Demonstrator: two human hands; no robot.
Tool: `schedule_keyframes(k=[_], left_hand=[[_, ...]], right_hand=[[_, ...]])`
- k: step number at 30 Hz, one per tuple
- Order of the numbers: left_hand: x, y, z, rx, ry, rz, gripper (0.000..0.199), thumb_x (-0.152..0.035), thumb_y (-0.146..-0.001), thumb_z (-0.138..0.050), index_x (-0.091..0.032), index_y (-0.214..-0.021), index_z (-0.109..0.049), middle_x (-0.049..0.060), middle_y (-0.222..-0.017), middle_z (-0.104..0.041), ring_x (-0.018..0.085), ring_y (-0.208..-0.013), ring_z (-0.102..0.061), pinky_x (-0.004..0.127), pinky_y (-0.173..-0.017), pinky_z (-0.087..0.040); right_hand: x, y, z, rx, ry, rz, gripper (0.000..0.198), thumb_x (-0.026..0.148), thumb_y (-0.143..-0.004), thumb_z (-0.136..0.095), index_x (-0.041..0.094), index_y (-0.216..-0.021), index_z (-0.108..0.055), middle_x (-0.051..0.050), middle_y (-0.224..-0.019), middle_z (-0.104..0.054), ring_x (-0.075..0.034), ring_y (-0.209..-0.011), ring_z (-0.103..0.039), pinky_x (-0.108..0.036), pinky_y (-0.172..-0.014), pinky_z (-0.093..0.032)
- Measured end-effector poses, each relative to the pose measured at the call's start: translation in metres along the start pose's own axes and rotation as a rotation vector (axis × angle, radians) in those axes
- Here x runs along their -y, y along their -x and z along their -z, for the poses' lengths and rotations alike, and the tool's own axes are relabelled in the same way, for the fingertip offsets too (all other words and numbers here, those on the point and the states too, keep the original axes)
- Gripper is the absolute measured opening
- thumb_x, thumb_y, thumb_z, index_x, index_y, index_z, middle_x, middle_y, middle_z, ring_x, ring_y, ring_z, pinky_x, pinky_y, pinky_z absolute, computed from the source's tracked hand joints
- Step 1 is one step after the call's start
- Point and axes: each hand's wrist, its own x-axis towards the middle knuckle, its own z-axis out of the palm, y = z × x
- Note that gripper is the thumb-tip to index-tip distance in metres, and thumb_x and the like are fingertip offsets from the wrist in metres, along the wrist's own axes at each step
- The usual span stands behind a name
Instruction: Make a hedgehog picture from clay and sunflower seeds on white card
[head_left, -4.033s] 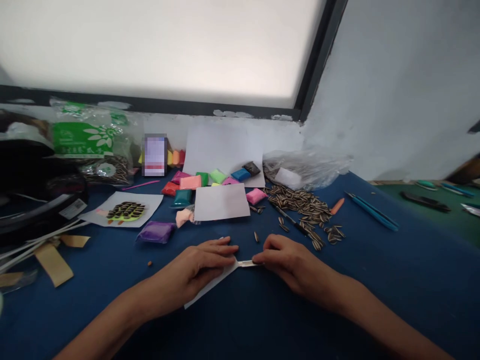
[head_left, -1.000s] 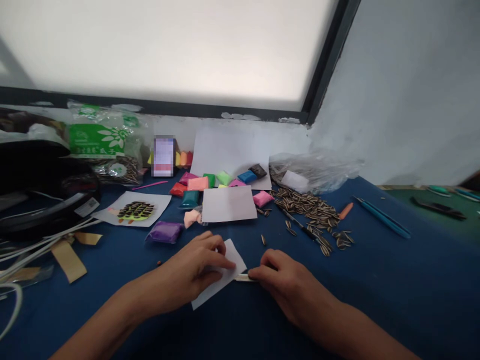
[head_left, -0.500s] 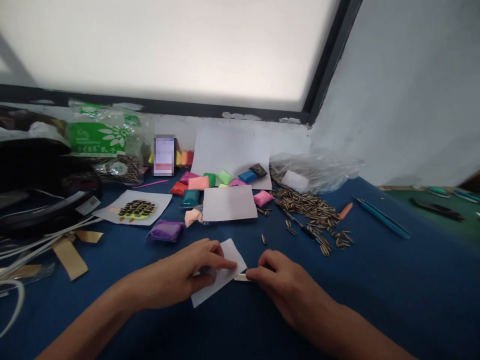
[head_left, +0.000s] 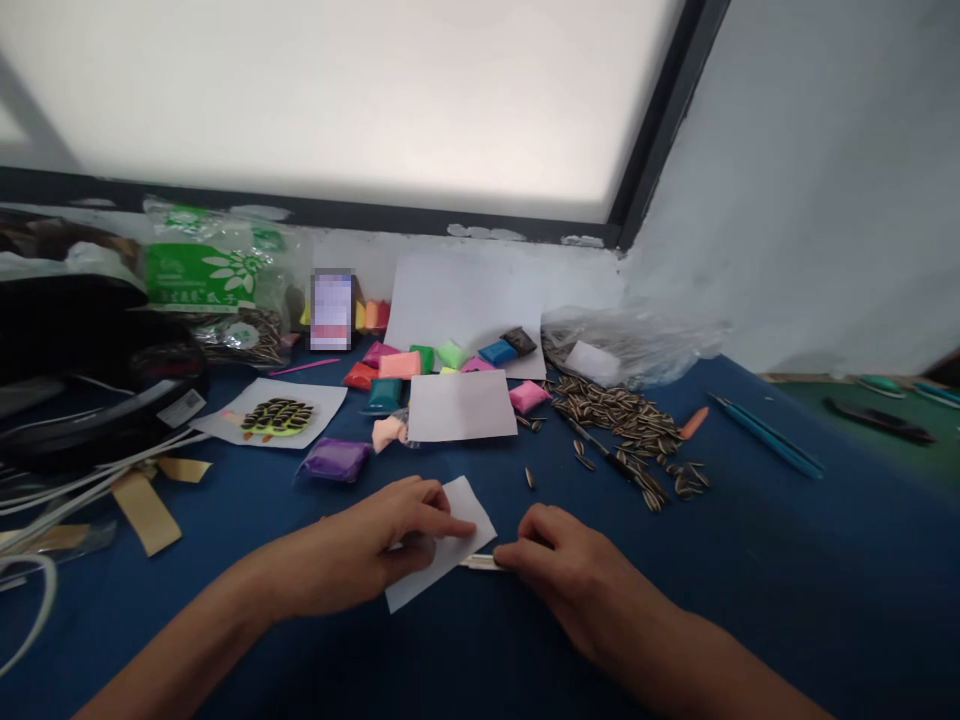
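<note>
Low in the middle, a small piece of white paper [head_left: 439,578] lies slantwise on the blue tabletop. My left hand [head_left: 382,545] holds it down, index finger stretched along it toward its right edge and thumb bent lower down. My right hand [head_left: 566,565] is closed, pinching a slim whitish stick-like tool [head_left: 480,562]. The tool's tip meets the paper's lower right edge; its rear part is hidden in the hand, so its exact kind is unclear. A single sunflower seed [head_left: 529,478] lies just beyond my right hand.
Behind my hands are a blank white card [head_left: 463,405], several coloured clay packets [head_left: 400,366] and a sunflower seed pile [head_left: 615,410]. A picture with seeds on clay [head_left: 277,418] and a purple packet [head_left: 336,460] lie left. A blue pen-like tool [head_left: 769,435] lies right; cables [head_left: 97,485] run far left.
The whitish tool's tip has slid slightly left along the paper's lower edge. My left hand stays on the paper; the whole view has shifted a little.
</note>
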Motion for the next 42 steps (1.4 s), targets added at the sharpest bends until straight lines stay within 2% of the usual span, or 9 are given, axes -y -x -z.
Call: schedule_keyframes(k=[9,13,24,35,42], left_hand=[[0.0,0.002,0.005,0.048,-0.02,-0.05,0.043,-0.022,-0.092,-0.043,-0.037,-0.131,-0.053,0.003,-0.115,-0.052,0.017,-0.094,-0.052,0.023,-0.078,-0.044],[-0.001,0.002,0.005,0.037,-0.008,-0.033,0.045,-0.019,-0.09,-0.044,-0.038,-0.13,-0.053,0.002,-0.119,-0.051,0.018,-0.099,-0.052,0.024,-0.081,-0.044],[0.0,0.003,0.005,0.036,-0.011,-0.002,0.046,-0.015,-0.089,-0.044,-0.039,-0.127,-0.054,0.001,-0.119,-0.049,0.016,-0.095,-0.053,0.023,-0.08,-0.044],[0.005,0.004,0.007,0.048,0.003,-0.038,0.048,-0.016,-0.087,-0.045,-0.038,-0.129,-0.054,0.001,-0.123,-0.051,0.016,-0.093,-0.055,0.021,-0.076,-0.045],[0.005,0.005,0.009,0.069,0.021,-0.043,0.049,-0.014,-0.087,-0.044,-0.035,-0.13,-0.054,0.003,-0.127,-0.049,0.015,-0.094,-0.055,0.023,-0.08,-0.045]], right_hand=[[0.005,-0.002,-0.005,-0.003,0.024,-0.018,0.031,0.007,-0.092,-0.041,0.018,-0.11,-0.065,-0.008,-0.092,-0.052,-0.016,-0.077,-0.05,-0.027,-0.066,-0.042],[0.005,-0.002,-0.005,-0.011,0.025,-0.009,0.032,0.006,-0.092,-0.04,0.018,-0.109,-0.064,-0.007,-0.091,-0.052,-0.016,-0.076,-0.049,-0.027,-0.064,-0.04],[0.008,-0.002,-0.009,-0.019,0.013,0.014,0.03,0.005,-0.09,-0.04,0.017,-0.105,-0.065,-0.007,-0.09,-0.051,-0.015,-0.074,-0.048,-0.026,-0.063,-0.04],[0.009,-0.002,-0.014,-0.036,0.032,0.018,0.03,0.006,-0.09,-0.041,0.018,-0.104,-0.064,-0.007,-0.091,-0.052,-0.016,-0.076,-0.049,-0.027,-0.064,-0.041],[0.012,-0.003,-0.013,-0.043,0.065,0.02,0.032,0.005,-0.09,-0.041,0.018,-0.106,-0.064,-0.007,-0.09,-0.052,-0.016,-0.074,-0.048,-0.027,-0.063,-0.041]])
